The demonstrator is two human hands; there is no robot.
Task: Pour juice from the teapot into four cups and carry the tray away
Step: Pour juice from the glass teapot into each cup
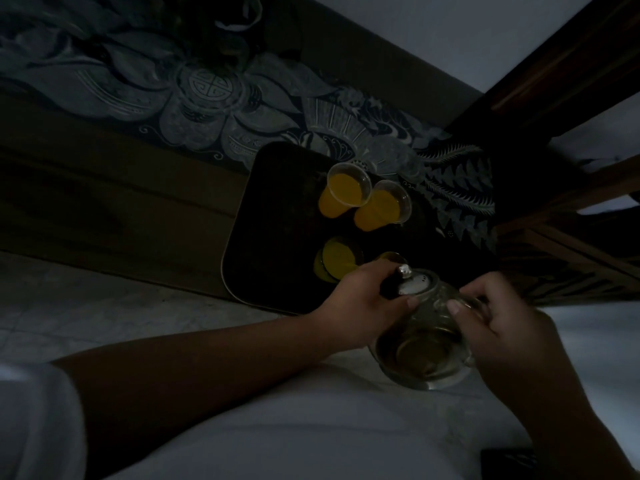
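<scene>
Teapot (426, 341) gripped by both hands, left hand (363, 306) fingers curled around lid side, right hand (498, 327) fingers closed on handle

Light: I'm seeing a very dim room.
Floor (86, 306): pale tiles are showing faintly.
Cloth (194, 88): a dark patterned runner is lying across a brown table (104, 188).
Wood (568, 64): dark beams are crossing at right.

Dim light. Dark wooden worktop (114, 202) carries a patterned batik cloth (214, 98) along its far side. Dark rounded-corner tray (273, 216) lies on the worktop, far edge overlapping the cloth, near corner at the worktop's front edge.
</scene>
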